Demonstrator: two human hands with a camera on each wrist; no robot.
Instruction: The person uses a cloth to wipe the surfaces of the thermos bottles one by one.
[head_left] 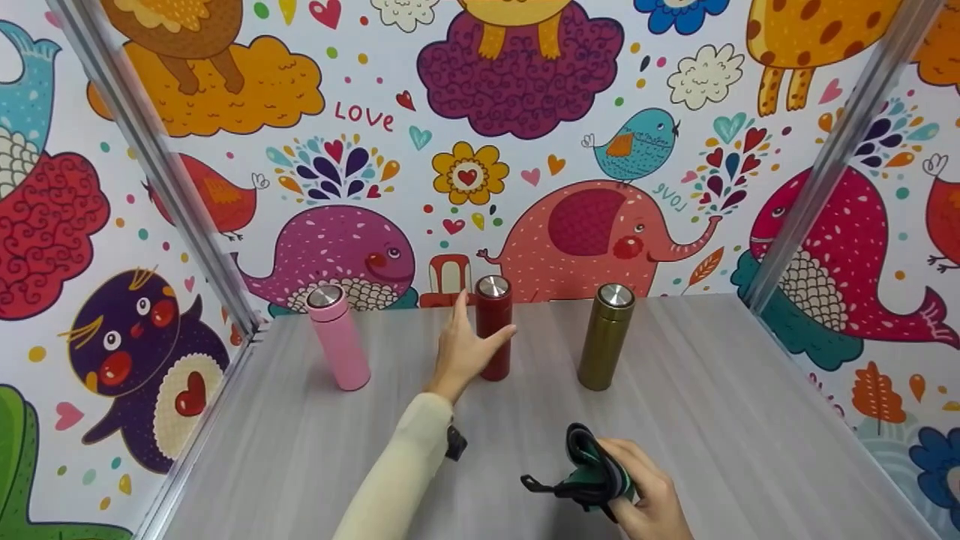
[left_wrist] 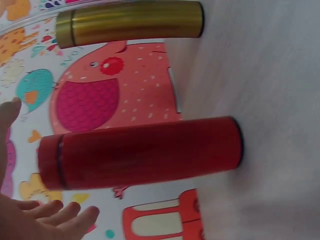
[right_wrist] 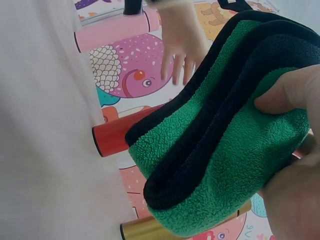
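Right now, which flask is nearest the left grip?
The middle, red flask: the left grip is beside it; the pink flask and olive flask stand farther off.

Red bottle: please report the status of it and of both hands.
Left hand spread beside red bottle, not gripping. Right hand grips green cloth. Bottle upright on table, nothing seen between it and left hand.

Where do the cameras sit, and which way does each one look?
Head: on the head, looking forward and down at the table; left hand, right hand and left sleeve show.
Left wrist: on that wrist, looking at the red bottle; part of the left hand shows.
Right wrist: on that wrist, looking at the right hand gripping a green cloth, left hand beyond.
Shared: both wrist views show the red bottle and golden bottle.
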